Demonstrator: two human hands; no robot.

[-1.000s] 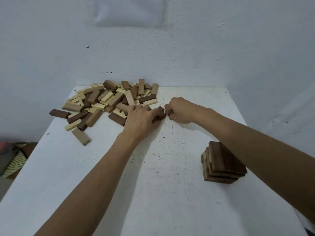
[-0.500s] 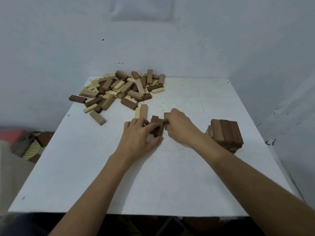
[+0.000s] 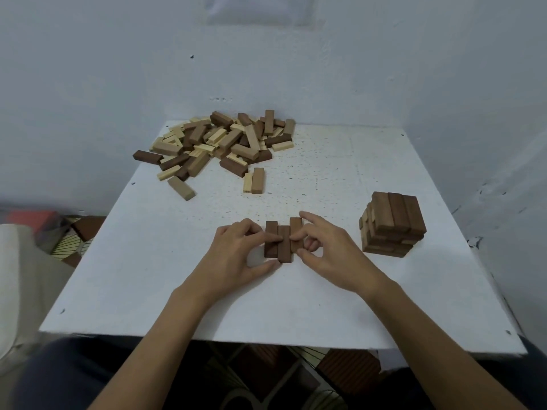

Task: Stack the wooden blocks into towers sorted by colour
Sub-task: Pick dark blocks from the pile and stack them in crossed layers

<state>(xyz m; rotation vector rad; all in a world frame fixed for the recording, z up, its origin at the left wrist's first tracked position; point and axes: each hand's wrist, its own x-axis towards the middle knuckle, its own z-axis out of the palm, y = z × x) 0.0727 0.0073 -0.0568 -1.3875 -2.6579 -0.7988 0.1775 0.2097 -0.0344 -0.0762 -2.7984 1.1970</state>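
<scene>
Three dark brown blocks [image 3: 283, 242] lie flat and side by side with uneven ends on the table [image 3: 177, 276], left of the tower [image 3: 392, 224]. The left hand [image 3: 236, 255] and right hand [image 3: 328, 250] pinch them with curled fingers. One second earlier, the blocks were beside the mixed pile [image 3: 219, 143].

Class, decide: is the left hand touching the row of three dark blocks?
Touching. The head view shows the left hand's fingers lying on the dark blocks, thumb against their near end.
</scene>
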